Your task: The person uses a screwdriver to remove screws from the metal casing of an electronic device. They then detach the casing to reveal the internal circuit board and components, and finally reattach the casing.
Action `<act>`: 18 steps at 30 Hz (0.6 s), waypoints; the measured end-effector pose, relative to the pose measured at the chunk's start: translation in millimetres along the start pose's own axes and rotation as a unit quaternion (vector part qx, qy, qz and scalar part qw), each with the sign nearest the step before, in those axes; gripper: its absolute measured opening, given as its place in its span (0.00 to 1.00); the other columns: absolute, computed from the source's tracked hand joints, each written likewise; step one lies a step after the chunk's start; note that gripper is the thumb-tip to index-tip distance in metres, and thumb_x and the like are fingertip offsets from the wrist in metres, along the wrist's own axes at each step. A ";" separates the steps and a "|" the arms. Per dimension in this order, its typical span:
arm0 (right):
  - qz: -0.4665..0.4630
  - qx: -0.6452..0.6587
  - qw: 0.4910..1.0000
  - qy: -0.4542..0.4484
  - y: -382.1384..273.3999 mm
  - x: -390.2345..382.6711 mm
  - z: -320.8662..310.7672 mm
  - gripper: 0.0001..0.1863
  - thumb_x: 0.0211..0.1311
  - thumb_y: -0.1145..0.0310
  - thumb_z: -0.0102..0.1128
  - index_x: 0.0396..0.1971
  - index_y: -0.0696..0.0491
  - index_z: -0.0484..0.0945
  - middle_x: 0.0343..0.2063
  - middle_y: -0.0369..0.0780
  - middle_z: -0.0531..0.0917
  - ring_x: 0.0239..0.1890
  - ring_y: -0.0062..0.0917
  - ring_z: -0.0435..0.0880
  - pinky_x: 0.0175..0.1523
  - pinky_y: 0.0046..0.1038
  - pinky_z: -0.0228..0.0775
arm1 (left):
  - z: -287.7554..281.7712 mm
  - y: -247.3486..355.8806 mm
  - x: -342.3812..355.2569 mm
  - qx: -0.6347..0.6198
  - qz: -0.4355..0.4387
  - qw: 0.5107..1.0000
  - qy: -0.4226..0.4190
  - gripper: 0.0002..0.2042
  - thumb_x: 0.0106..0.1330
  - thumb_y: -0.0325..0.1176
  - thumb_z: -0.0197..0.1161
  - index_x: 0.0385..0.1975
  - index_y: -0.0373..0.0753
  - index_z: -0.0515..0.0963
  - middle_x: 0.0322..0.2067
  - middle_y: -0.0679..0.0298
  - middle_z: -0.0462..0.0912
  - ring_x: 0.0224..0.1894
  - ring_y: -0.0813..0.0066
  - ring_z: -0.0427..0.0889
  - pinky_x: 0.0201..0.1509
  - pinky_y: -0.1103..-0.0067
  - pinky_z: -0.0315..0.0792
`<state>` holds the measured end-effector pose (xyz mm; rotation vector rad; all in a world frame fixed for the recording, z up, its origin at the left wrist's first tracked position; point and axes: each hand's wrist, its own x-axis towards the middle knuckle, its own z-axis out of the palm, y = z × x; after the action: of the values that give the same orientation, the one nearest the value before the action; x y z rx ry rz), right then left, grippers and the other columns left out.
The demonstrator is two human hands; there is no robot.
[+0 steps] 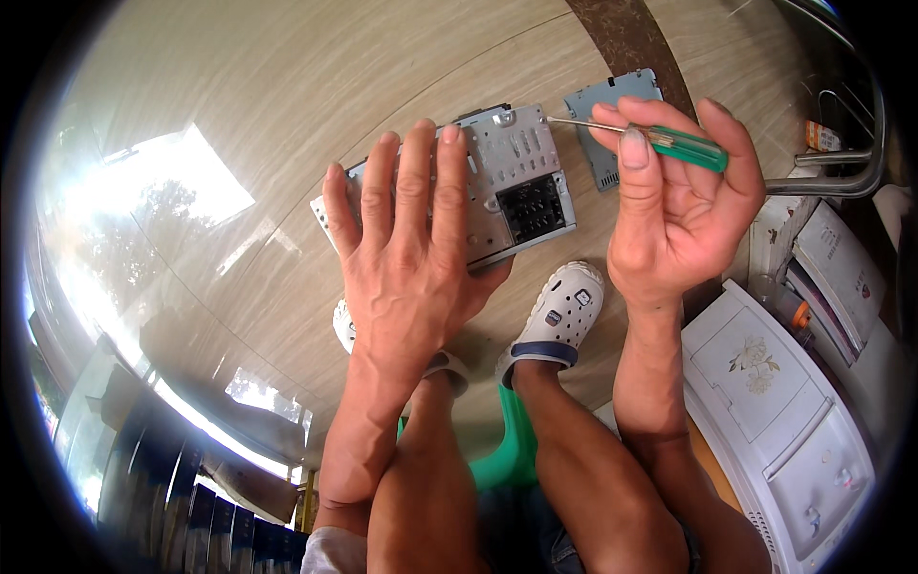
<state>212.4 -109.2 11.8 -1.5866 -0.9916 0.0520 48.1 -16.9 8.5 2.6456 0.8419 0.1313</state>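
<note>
A silver metal car stereo unit with a black connector block on its face is in front of me, just beyond my feet. Across its left part lies my left hand, its fingers stretched out and spread over the metal; the thumb is at the near edge. My right hand grips a screwdriver with a green see-through handle, between thumb and fingers. The thin shaft points left, and its tip is close to the unit's upper right corner; I cannot tell whether they touch.
A grey metal cover plate lies on the tiled floor, partly behind my right hand. White clogs are on my feet. A white cabinet and a curved metal tube frame are at right. Glass and dark boxes stand at left.
</note>
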 end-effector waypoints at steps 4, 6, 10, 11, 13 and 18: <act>0.000 -0.005 1.000 -0.004 -0.5 0.0 0.6 0.26 0.67 0.81 0.57 0.61 0.61 0.57 0.42 0.54 0.82 0.39 0.37 0.87 0.45 0.36 0.86 | -1.5 1.5 0.8 -0.007 -0.006 1.000 0.004 0.54 0.33 0.43 0.81 0.69 0.40 0.64 0.65 0.59 0.69 0.67 0.55 0.67 0.72 0.50 0.50; -0.002 -0.009 1.000 -0.007 -0.5 0.7 0.0 0.26 0.67 0.81 0.57 0.61 0.60 0.57 0.42 0.54 0.82 0.39 0.37 0.87 0.45 0.36 0.86 | -2.0 1.8 0.9 -0.007 -0.005 1.000 0.004 0.54 0.33 0.43 0.81 0.69 0.40 0.64 0.65 0.58 0.69 0.67 0.55 0.67 0.72 0.50 0.50; -0.005 -0.011 1.000 -0.009 -0.9 0.2 0.5 0.26 0.67 0.82 0.57 0.61 0.60 0.57 0.42 0.54 0.82 0.39 0.37 0.87 0.45 0.35 0.86 | -1.5 0.7 0.1 -0.010 -0.003 1.000 0.002 0.54 0.33 0.43 0.80 0.69 0.40 0.64 0.65 0.58 0.68 0.66 0.55 0.67 0.72 0.49 0.50; -0.005 -0.012 1.000 -0.009 -0.7 -0.2 0.4 0.26 0.67 0.82 0.57 0.61 0.60 0.57 0.42 0.54 0.82 0.39 0.37 0.87 0.45 0.35 0.86 | -1.3 0.6 0.1 -0.010 -0.003 1.000 0.002 0.54 0.33 0.43 0.80 0.69 0.40 0.64 0.65 0.58 0.68 0.66 0.55 0.67 0.72 0.49 0.50; -0.005 -0.012 1.000 -0.010 -0.1 -0.6 0.2 0.26 0.67 0.82 0.57 0.61 0.61 0.57 0.42 0.54 0.82 0.39 0.37 0.87 0.45 0.35 0.86 | -1.2 0.5 0.4 -0.009 -0.002 1.000 0.000 0.54 0.33 0.43 0.80 0.69 0.40 0.64 0.65 0.58 0.68 0.66 0.54 0.67 0.72 0.49 0.50; -0.007 -0.015 1.000 -0.014 0.7 -0.8 1.3 0.26 0.67 0.82 0.57 0.61 0.61 0.57 0.42 0.54 0.82 0.39 0.37 0.87 0.45 0.35 0.86 | -1.4 0.5 0.2 -0.010 -0.002 1.000 0.003 0.54 0.34 0.43 0.80 0.69 0.40 0.64 0.65 0.58 0.68 0.66 0.55 0.67 0.72 0.49 0.50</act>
<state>211.6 -108.6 10.4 -1.6089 -1.0296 0.0500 48.3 -16.8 10.0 2.6253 0.8433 0.1450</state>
